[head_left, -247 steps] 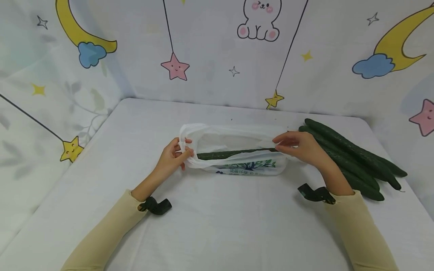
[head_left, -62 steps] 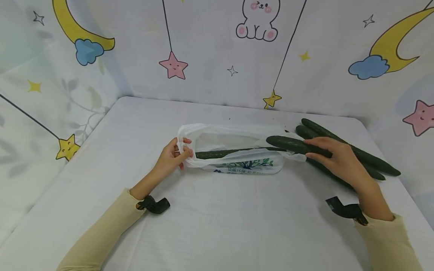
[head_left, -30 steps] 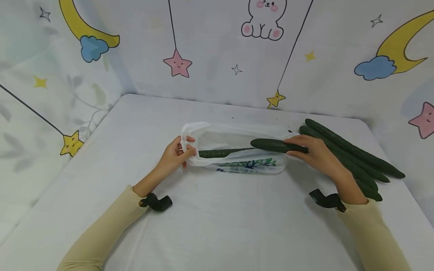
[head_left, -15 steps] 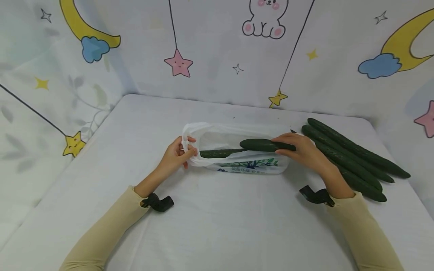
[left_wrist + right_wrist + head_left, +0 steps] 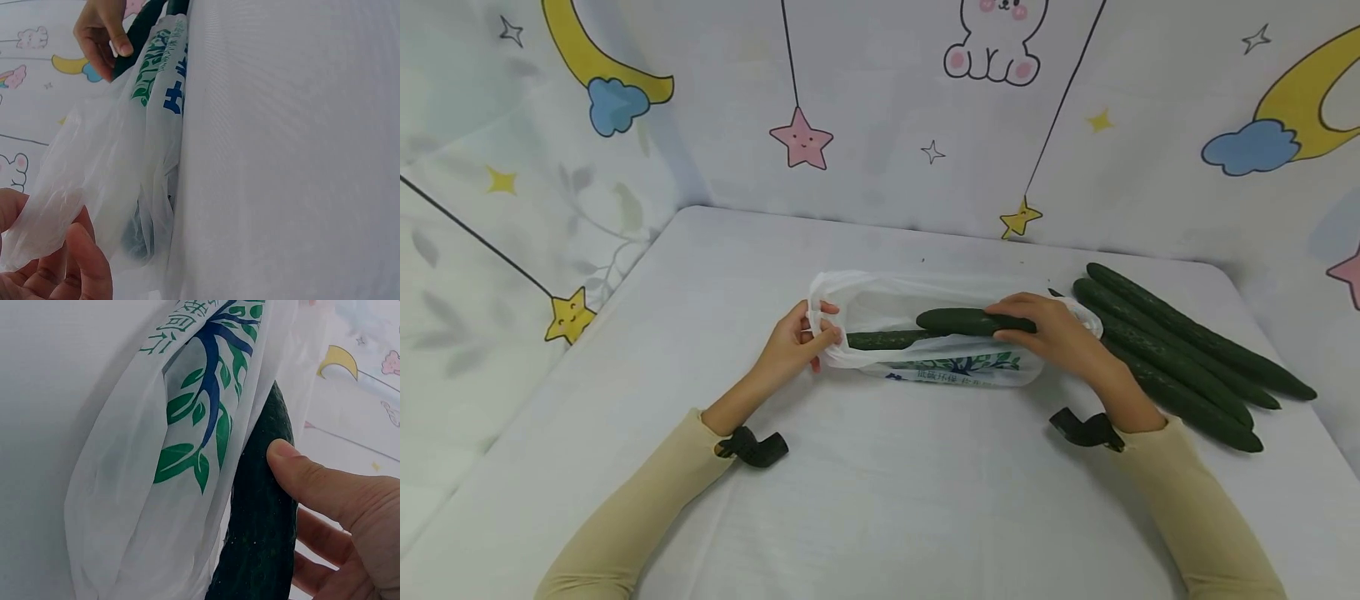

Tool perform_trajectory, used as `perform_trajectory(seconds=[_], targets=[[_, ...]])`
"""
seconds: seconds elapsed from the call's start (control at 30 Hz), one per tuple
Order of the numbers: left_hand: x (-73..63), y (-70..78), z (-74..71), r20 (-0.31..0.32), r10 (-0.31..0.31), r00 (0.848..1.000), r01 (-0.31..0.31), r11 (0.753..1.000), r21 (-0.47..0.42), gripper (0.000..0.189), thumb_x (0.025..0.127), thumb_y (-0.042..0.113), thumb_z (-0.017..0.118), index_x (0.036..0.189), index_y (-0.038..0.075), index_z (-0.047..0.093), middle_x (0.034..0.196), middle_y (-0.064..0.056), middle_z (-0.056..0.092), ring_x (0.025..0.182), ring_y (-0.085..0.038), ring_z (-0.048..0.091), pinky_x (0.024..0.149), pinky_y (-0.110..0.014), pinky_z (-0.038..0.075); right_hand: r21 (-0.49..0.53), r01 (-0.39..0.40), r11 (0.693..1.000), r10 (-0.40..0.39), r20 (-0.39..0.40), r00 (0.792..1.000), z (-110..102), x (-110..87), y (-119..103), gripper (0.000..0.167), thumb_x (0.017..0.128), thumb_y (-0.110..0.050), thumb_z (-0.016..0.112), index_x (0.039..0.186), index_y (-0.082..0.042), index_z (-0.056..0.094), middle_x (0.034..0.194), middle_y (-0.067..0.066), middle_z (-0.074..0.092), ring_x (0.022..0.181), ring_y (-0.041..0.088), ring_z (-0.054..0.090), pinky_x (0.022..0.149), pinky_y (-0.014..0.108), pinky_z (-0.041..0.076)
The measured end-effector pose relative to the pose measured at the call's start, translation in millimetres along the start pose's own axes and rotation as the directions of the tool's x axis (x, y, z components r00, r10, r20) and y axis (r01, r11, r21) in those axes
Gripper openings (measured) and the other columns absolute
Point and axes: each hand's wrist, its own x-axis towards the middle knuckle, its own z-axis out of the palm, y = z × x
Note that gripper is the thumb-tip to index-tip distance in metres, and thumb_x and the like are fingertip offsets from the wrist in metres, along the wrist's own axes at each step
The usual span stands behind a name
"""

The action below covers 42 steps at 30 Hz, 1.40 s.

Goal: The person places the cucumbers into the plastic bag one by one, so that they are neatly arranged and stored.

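In the head view my left hand (image 5: 793, 340) pinches the left rim of a white plastic bag (image 5: 850, 360) printed with a tree and lettering; the left wrist view shows the thin film between thumb and fingers. Lying inside the bag is a dark green cucumber (image 5: 880, 340). My right hand (image 5: 1052, 329) grips a second cucumber (image 5: 951, 321) near its right end, thumb on the near side in the right wrist view. This cucumber points left over the bag's long opening and overlaps the one inside. Its far end passes behind the bag's printed wall in the right wrist view.
Several more cucumbers (image 5: 1180, 358) lie side by side at the right of the white table (image 5: 880, 500), just beyond my right wrist. A patterned cloth backdrop (image 5: 865, 100) rises behind the table. Black wrist cameras (image 5: 760, 448) sit on both forearms.
My right hand, empty at the bag's right rim 8.2 seconds ago, has since taken a cucumber from the right and carried it leftward over the opening. The left hand keeps its hold on the rim.
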Motion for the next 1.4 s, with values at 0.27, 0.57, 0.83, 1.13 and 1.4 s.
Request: perform_trajectory(seconds=[0.27,0.57,0.83,1.13,1.4], targets=[[-1.0,1.2,0.9,-0.002,-0.001,1.000,0.001,1.000,-0.004,0.035,0.095,0.005,0.058,0.126,-0.007,0.048,0.089,-0.007,0.058,0.066,-0.008,0.058,0.046,-0.027,0.047,-0.007,0.013,1.000,-0.013,0.029,0.999,5,10.6,-3,0.037,0.088,-0.005,0.071,0.123,0.002,0.064,0.119,0.019,0.062,0.109,0.035,0.060,0.086,0.049,0.052],[-0.5,1.5,2.1,0.005,-0.002,1.000,0.002,1.000,-0.008,0.035,0.095,0.005,0.058,0.126,-0.007,0.048,0.090,-0.007,0.059,0.067,-0.010,0.058,0.046,-0.027,0.047,0.014,0.021,1.000,-0.022,0.056,0.998,12,21.5,-11,0.038,0.088,-0.004,0.070,0.124,0.004,0.063,0.120,0.021,0.061,0.110,0.037,0.060,0.087,0.049,0.052],[0.8,2.1,3.8,-0.002,-0.016,1.000,0.016,1.000,-0.001,0.033,0.095,0.006,0.060,0.125,-0.004,0.050,0.091,-0.009,0.060,0.066,-0.009,0.059,0.046,-0.025,0.047,0.012,0.021,1.000,-0.022,0.061,0.998,17,26.8,-14,0.038,0.088,-0.005,0.070,0.125,0.003,0.063,0.121,0.021,0.061,0.111,0.037,0.059,0.089,0.050,0.051],[0.4,-0.6,2.4,0.001,-0.011,1.000,0.011,1.000,-0.011,0.036,0.095,0.006,0.058,0.127,-0.005,0.048,0.091,-0.007,0.060,0.067,-0.010,0.059,0.046,-0.027,0.047,0.025,0.045,0.999,-0.047,0.063,0.997,22,38.1,-18,0.038,0.089,-0.006,0.070,0.125,0.002,0.063,0.121,0.019,0.061,0.114,0.036,0.057,0.092,0.050,0.049],[0.6,-0.2,2.0,-0.002,-0.013,1.000,0.013,1.000,-0.003,0.036,0.095,0.007,0.059,0.126,-0.007,0.048,0.089,-0.008,0.058,0.066,-0.009,0.058,0.046,-0.026,0.047,0.017,0.039,0.999,-0.041,0.083,0.996,29,49.5,-26,0.039,0.087,-0.004,0.072,0.125,0.000,0.064,0.123,0.019,0.061,0.116,0.036,0.057,0.094,0.049,0.049]])
